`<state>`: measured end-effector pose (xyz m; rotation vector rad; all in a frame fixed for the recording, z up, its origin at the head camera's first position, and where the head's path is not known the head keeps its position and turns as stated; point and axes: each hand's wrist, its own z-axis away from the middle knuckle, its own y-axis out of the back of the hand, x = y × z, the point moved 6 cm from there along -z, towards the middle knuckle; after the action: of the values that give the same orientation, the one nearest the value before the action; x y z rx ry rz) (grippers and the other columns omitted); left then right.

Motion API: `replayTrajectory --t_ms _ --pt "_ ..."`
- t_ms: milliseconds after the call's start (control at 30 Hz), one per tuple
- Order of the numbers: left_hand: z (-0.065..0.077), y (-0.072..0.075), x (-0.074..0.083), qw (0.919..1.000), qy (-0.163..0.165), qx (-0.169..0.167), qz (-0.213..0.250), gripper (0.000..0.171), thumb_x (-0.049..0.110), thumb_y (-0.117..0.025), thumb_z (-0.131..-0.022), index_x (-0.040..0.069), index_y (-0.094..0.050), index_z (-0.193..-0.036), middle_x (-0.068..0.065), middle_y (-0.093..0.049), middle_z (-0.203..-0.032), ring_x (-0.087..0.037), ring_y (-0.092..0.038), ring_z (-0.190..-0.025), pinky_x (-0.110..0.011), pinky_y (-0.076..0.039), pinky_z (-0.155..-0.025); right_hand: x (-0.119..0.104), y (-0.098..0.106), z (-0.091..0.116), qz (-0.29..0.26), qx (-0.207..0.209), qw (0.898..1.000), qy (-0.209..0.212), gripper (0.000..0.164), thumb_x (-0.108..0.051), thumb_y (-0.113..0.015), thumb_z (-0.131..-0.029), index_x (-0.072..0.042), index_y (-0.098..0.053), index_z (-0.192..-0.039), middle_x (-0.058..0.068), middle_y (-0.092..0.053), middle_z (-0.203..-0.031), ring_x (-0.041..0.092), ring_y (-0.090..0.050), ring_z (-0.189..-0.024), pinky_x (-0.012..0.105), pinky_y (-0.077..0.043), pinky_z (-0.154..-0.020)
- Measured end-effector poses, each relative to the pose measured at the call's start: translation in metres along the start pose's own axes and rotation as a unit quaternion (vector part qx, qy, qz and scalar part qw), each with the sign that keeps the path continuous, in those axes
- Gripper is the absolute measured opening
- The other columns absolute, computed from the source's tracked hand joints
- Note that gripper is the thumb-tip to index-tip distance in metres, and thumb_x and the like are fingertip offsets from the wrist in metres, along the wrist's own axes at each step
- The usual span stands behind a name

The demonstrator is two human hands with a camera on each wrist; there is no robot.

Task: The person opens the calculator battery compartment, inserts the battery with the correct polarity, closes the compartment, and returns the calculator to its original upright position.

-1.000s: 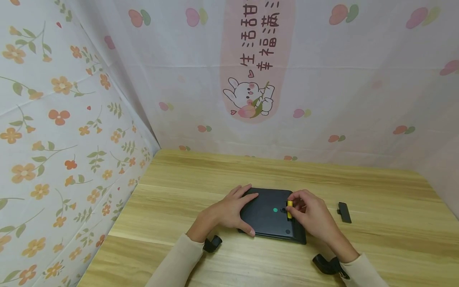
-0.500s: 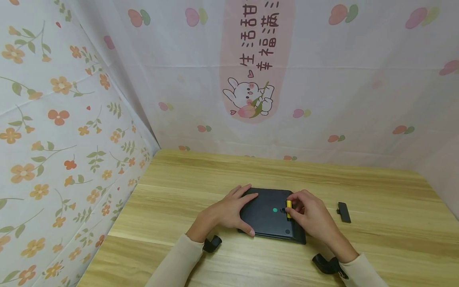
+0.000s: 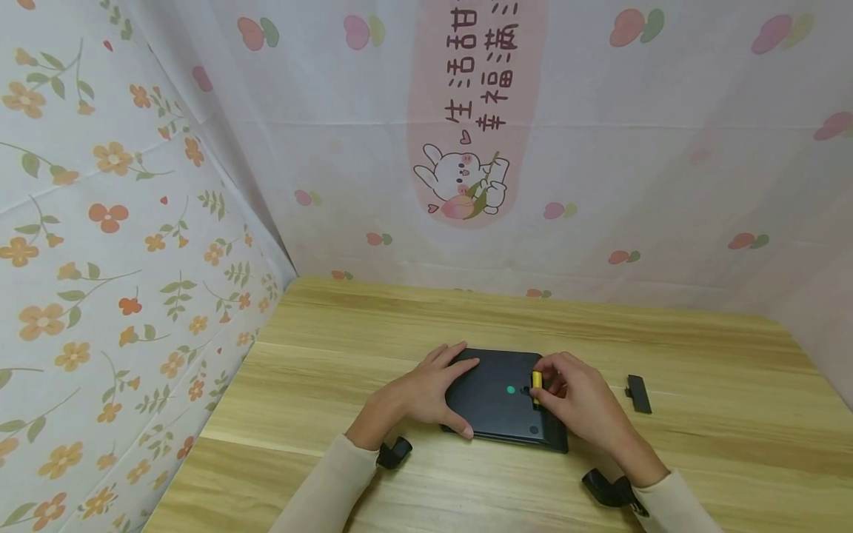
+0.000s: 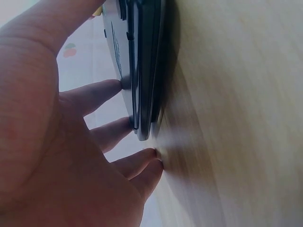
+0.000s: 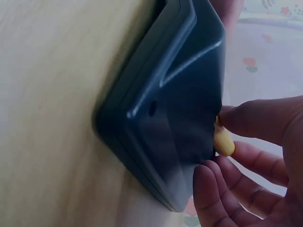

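A black wedge-shaped desk calculator [image 3: 496, 403] lies face down on the table, its battery slot uncovered near the right edge. My left hand [image 3: 426, 389] rests on its left side with fingers spread, the thumb along the near edge. In the left wrist view, fingertips [image 4: 116, 85] touch the calculator's edge and back. Between thumb and fingers, my right hand [image 3: 576, 396] pinches a yellow battery [image 3: 537, 387] at the slot. The right wrist view shows one end of the battery [image 5: 224, 142] sticking up from the calculator's back [image 5: 189, 118], with the thumb against it.
A small black battery cover [image 3: 639, 394] lies on the wooden table [image 3: 346, 333] right of the right hand. Patterned cloth [image 3: 600, 163] hangs behind the table and along its left side. Black wrist mounts [image 3: 395, 452] sit at both cuffs.
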<state>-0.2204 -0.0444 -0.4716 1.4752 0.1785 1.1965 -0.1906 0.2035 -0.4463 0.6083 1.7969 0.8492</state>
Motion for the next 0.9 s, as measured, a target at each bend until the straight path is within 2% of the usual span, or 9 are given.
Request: replayTrajectory --t_ms 133,433,767,900 --pt "0.0 0.0 0.0 1.0 0.0 0.002 -0.003 0.115 0.055 -0.096 -0.082 0.023 -0.035 -0.175 -0.004 -0.011 -0.185 -0.036 -0.009 -0.169 -0.063 -0.031 -0.126 0.001 0.002 0.0 -0.006 -0.03 0.999 0.013 0.038 -0.012 -0.096 -0.088 -0.009 -0.074 -0.119 -0.004 -0.066 -0.104 0.007 -0.063 -0.08 0.028 -0.058 -0.069" --pt "0.001 0.0 0.001 1.0 -0.003 0.001 -0.006 0.115 0.055 -0.096 -0.083 0.023 -0.036 -0.175 -0.005 -0.012 -0.185 -0.037 -0.009 -0.169 -0.064 -0.031 -0.127 0.006 0.007 0.004 -0.031 -0.129 0.991 0.034 0.068 -0.025 -0.099 -0.085 -0.004 -0.066 -0.14 0.003 -0.062 -0.123 0.013 -0.063 -0.09 0.03 -0.059 -0.073" --pt "0.001 0.001 0.002 1.0 0.0 0.002 0.0 0.115 0.054 -0.096 -0.082 0.024 -0.036 -0.175 -0.004 -0.012 -0.185 -0.037 -0.009 -0.169 -0.064 -0.03 -0.127 0.006 0.01 0.008 -0.024 -0.184 0.982 0.032 0.1 -0.041 -0.104 -0.075 -0.003 -0.055 -0.154 0.007 -0.054 -0.132 0.021 -0.061 -0.103 0.032 -0.057 -0.077" --pt "0.001 0.001 0.002 1.0 0.001 0.003 -0.004 0.115 0.055 -0.096 -0.082 0.023 -0.036 -0.175 -0.005 -0.012 -0.185 -0.037 -0.009 -0.169 -0.064 -0.03 -0.127 0.004 0.007 0.009 0.005 -0.186 0.982 0.041 0.107 -0.043 -0.106 -0.072 -0.004 -0.051 -0.156 0.009 -0.051 -0.138 0.028 -0.063 -0.114 0.043 -0.06 -0.089"
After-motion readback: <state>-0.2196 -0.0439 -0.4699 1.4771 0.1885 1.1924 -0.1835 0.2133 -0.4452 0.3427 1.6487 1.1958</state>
